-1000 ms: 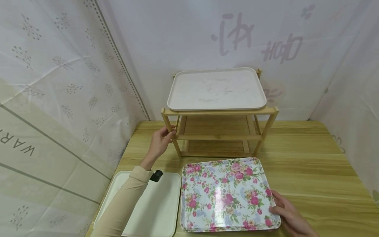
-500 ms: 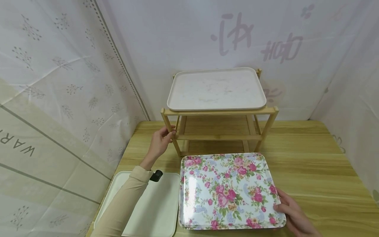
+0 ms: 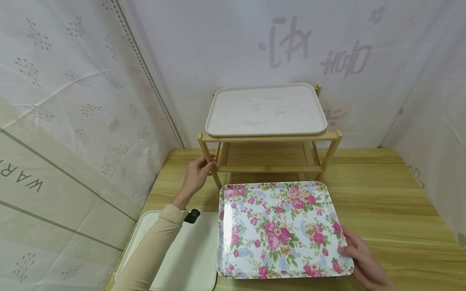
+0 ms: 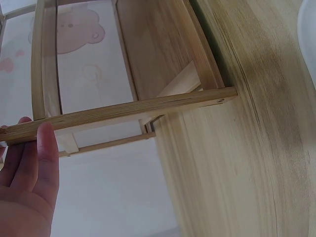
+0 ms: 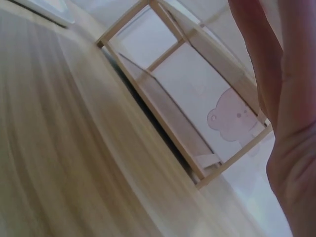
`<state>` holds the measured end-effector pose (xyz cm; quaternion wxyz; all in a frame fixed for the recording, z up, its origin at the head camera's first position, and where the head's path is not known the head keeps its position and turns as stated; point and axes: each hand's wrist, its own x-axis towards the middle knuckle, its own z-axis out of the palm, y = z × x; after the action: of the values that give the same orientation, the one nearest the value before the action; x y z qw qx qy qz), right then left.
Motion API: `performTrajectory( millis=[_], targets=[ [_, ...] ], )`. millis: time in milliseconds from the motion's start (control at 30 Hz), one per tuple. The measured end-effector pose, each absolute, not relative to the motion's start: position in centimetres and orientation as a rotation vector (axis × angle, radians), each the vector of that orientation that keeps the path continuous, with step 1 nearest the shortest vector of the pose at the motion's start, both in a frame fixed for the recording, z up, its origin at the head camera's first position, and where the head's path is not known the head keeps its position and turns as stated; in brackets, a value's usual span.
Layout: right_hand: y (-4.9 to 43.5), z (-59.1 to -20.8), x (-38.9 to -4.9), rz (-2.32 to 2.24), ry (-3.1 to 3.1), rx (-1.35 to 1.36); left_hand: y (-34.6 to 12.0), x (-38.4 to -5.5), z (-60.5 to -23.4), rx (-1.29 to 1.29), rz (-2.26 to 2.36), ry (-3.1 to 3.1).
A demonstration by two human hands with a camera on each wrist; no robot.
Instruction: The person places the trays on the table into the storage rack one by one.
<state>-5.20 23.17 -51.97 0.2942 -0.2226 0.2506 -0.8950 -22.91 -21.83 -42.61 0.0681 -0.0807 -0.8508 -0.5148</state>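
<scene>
My left hand (image 3: pixel 198 173) grips the front left post of a wooden shelf rack (image 3: pixel 269 169); in the left wrist view its thumb and fingers close round that post (image 4: pixel 123 111). My right hand (image 3: pixel 364 258) holds a floral tray (image 3: pixel 284 230) by its right edge, thumb on top and fingers beneath. Pink roses on white cover the tray. Its far edge overlaps the rack's lowest front bar in the head view. In the right wrist view, fingers of the right hand (image 5: pixel 301 123) fill the right side, and the tray is out of sight there.
A white marbled tray (image 3: pixel 267 109) lies on the rack's top level. Below my left forearm, a pale plain tray (image 3: pixel 189 250) lies on the wooden table (image 3: pixel 393 210). Printed curtains (image 3: pixel 233 48) stand behind the rack and along both sides.
The floral tray, held in my right hand, has risen and moved forward toward the rack, now covering its lowest front bar in the head view. My left hand stays on the post.
</scene>
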Motion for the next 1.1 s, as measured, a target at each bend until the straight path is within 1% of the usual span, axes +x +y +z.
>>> performTrajectory(
  millis=[433,867,967,1100],
  targets=[
    [22.8,-50.8,-6.1,-2.428,0.742,-0.647,-21.7,-23.0,-42.7,-0.248,-1.553,-2.558],
    [22.0,-49.3,-7.2,-2.464,0.837,-0.576,-21.6,-23.2,-42.7,-0.241,-1.561,-2.559],
    [21.7,-49.0,-7.6,-2.464,0.904,-0.57,-21.4,-22.9,-42.3,-0.247,-1.56,-2.564],
    [21.3,-48.7,-8.2,-2.476,0.928,-0.598,-20.8,-21.9,-40.7,-0.264,-1.582,-2.566]
  ],
)
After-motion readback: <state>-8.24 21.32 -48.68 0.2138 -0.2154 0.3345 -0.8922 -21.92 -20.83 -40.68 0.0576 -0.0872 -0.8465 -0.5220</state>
